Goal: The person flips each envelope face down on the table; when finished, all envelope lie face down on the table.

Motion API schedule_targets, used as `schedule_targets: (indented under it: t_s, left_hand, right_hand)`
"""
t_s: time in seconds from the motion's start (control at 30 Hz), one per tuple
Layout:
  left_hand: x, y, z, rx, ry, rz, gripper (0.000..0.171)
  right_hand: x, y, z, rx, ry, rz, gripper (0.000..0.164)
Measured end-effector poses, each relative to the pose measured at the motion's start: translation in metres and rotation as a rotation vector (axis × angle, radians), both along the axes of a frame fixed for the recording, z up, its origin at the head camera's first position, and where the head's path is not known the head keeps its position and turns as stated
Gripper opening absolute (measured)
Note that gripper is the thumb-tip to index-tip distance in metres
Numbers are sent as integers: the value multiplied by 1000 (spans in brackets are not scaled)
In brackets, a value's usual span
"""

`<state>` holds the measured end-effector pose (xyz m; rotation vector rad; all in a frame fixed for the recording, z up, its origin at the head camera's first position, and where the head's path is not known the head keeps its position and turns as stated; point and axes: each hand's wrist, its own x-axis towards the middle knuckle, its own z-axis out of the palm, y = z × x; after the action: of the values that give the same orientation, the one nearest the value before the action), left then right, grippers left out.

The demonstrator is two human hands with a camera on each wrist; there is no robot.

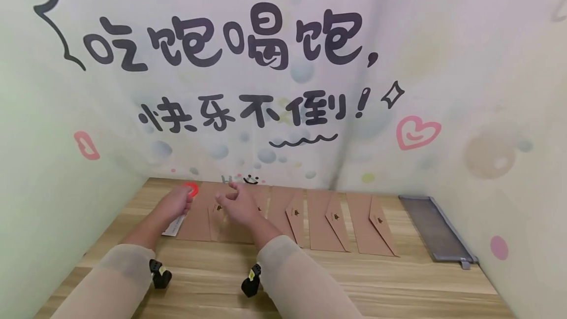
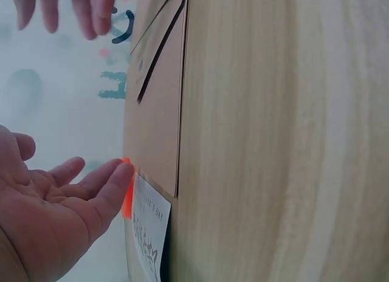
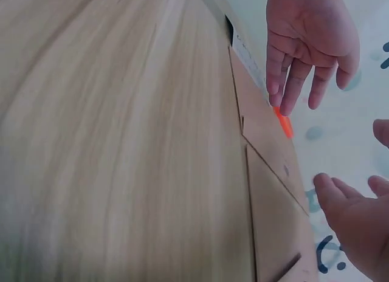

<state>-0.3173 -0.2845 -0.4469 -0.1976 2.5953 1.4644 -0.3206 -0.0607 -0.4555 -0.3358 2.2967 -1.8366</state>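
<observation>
My left hand (image 1: 174, 203) is at the left end of the row, its fingers extended beside an orange-red object (image 1: 192, 189) that looks rounded. In the left wrist view its fingertips overlap this object (image 2: 127, 200); touching cannot be told. Below lies a white printed card (image 2: 149, 224), partly covered by the hand in the head view. Next to the card is a brown paper envelope (image 1: 194, 223). Over the neighbouring envelope (image 1: 239, 234) my right hand (image 1: 241, 206) hovers with fingers spread, holding nothing.
Further brown envelopes (image 1: 283, 218) with slanted flaps continue the row rightward. A grey mesh pouch (image 1: 436, 228) lies at the table's right end. Behind the wooden table (image 1: 212, 279) hangs a printed white cloth (image 1: 283, 161), close to the envelopes' far edges.
</observation>
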Motion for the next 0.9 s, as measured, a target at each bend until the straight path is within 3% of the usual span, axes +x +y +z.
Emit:
schedule_targets:
  t_s: [0.27, 0.4, 0.53, 0.73, 0.9]
  left_hand:
    - [1, 0, 1, 13, -19, 18, 50]
    - [2, 6, 2, 32, -6, 8, 36]
    - [1, 8, 1, -17, 10, -12, 30]
    - [0, 5, -2, -12, 1, 0, 44]
    - [-3, 5, -4, 31, -9, 0, 53]
  right_hand:
    - [-2, -9, -6, -113, -224, 47, 78]
    - [-1, -9, -4, -83, -246, 4, 78]
    - [0, -8, -2, -44, -246, -51, 78]
    - [-1, -9, -3, -55, -244, -27, 78]
    - [-8, -5, -7, -165, -265, -29, 80]
